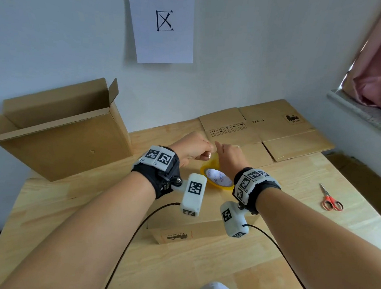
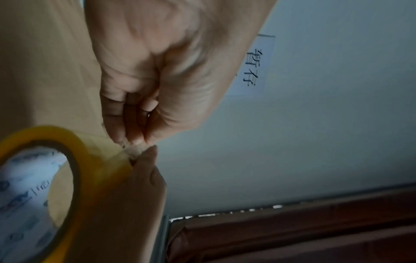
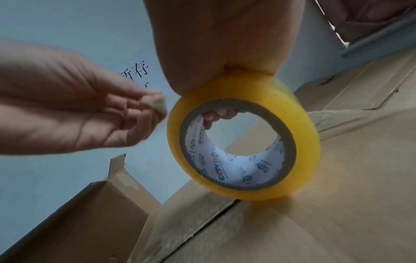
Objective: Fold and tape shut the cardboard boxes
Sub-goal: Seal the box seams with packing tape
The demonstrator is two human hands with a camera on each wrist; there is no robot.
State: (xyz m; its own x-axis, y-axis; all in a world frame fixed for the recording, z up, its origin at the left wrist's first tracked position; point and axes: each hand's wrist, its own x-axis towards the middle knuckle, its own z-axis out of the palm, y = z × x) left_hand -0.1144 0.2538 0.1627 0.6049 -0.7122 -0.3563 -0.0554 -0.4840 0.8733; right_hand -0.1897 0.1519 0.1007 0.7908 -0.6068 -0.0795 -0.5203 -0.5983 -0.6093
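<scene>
A yellow tape roll [image 1: 218, 179] stands on edge on the closed top of a cardboard box [image 1: 210, 205] lying in front of me. My right hand [image 1: 226, 153] grips the roll [image 3: 303, 135] from above, with fingers [image 3: 217, 115] hooked through its core. Just left of it, my left hand [image 1: 203, 152] pinches the loose tape end [image 2: 137, 149] between thumb and fingertips. In the right wrist view the roll sits over the box's centre seam [image 3: 225, 211]. The right hand's thumb [image 2: 148, 178] lies against the roll [image 2: 67, 138] near the pinched end.
An open cardboard box [image 1: 61, 133] with raised flaps stands at the table's back left. Flattened boxes [image 1: 274, 127] lie at the back right against the wall. Red-handled scissors [image 1: 331, 199] rest on the wooden table [image 1: 278, 259] at the right. Cables trail from both wrists.
</scene>
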